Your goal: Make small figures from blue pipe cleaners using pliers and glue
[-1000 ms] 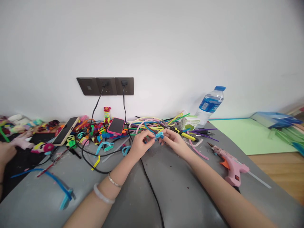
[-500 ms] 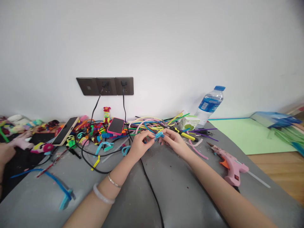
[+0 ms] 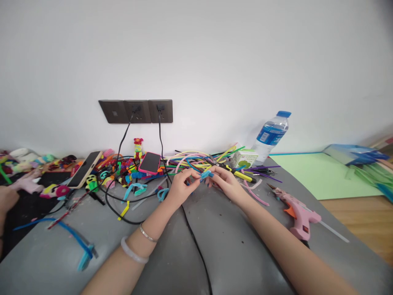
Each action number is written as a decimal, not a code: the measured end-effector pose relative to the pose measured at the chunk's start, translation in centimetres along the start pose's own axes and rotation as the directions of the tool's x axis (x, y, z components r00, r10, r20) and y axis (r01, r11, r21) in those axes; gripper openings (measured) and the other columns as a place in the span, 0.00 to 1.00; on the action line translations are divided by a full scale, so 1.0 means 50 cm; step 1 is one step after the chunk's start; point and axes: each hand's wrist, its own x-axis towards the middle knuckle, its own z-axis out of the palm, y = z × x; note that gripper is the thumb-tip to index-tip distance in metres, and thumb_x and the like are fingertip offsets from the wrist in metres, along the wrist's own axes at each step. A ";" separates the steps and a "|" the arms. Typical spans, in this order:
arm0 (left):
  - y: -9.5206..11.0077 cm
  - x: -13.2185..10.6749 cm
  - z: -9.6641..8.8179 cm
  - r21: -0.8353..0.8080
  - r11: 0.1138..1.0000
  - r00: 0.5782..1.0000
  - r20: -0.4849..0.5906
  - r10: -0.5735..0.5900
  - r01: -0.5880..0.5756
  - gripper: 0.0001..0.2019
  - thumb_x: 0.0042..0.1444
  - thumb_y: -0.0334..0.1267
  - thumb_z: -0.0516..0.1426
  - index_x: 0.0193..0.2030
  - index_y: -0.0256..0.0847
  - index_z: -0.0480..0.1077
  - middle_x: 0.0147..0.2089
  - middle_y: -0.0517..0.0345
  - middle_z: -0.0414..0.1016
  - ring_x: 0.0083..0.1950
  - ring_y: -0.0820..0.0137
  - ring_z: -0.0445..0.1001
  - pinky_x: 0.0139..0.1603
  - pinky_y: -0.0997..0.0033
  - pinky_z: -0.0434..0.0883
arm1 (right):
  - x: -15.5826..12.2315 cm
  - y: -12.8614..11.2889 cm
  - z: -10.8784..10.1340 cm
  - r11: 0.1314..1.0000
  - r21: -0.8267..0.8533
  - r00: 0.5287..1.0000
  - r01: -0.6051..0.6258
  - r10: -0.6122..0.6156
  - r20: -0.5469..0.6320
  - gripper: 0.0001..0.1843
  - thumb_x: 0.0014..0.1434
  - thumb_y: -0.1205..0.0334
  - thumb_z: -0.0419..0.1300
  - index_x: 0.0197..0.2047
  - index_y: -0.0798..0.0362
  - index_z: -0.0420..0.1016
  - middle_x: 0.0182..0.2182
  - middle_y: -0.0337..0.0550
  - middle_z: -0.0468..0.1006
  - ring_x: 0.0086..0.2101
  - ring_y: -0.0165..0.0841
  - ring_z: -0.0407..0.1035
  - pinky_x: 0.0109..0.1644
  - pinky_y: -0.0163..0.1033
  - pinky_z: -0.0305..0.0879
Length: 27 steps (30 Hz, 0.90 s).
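Both of my hands meet over the grey table mat, just in front of a heap of coloured pipe cleaners. A small blue pipe-cleaner piece is pinched between them. My left hand grips its left end with thumb and fingers closed. From the other side, my right hand holds the piece with bent fingers. My left wrist wears a pale bangle and a thin bracelet.
A pink glue gun lies at right, its black cord running between my arms. Two phones charge from wall sockets. A water bottle and a small carton stand behind. Another person's hand shows at far left.
My fingers have shifted slightly on the blue piece; the hands stay in the same place. Nothing else has moved.
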 end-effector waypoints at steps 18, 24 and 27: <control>0.001 0.001 0.000 0.008 1.000 1.000 -0.007 0.012 -0.012 0.02 0.54 0.30 0.57 0.32 0.39 0.72 0.35 0.54 0.77 0.33 0.71 0.73 0.30 0.74 0.67 | 0.002 0.014 -0.003 1.000 0.008 1.000 -0.023 0.024 -0.017 0.18 0.58 0.45 0.60 0.35 0.52 0.70 0.25 0.40 0.76 0.24 0.29 0.66 0.28 0.35 0.59; 0.004 0.000 -0.002 -0.005 1.000 1.000 0.018 0.000 0.001 0.02 0.54 0.31 0.57 0.33 0.39 0.72 0.35 0.54 0.77 0.33 0.71 0.72 0.29 0.75 0.67 | 0.002 0.017 -0.007 0.999 0.012 0.998 -0.052 0.053 -0.021 0.19 0.58 0.44 0.60 0.37 0.52 0.68 0.26 0.41 0.77 0.24 0.30 0.67 0.26 0.34 0.55; 0.004 -0.001 -0.002 -0.004 1.000 1.000 0.024 0.002 -0.002 0.02 0.54 0.31 0.57 0.33 0.39 0.71 0.36 0.54 0.77 0.33 0.71 0.72 0.29 0.75 0.66 | 0.002 0.014 -0.008 0.998 0.021 0.998 -0.061 0.061 -0.014 0.19 0.57 0.44 0.61 0.36 0.52 0.68 0.26 0.42 0.77 0.24 0.29 0.67 0.26 0.34 0.54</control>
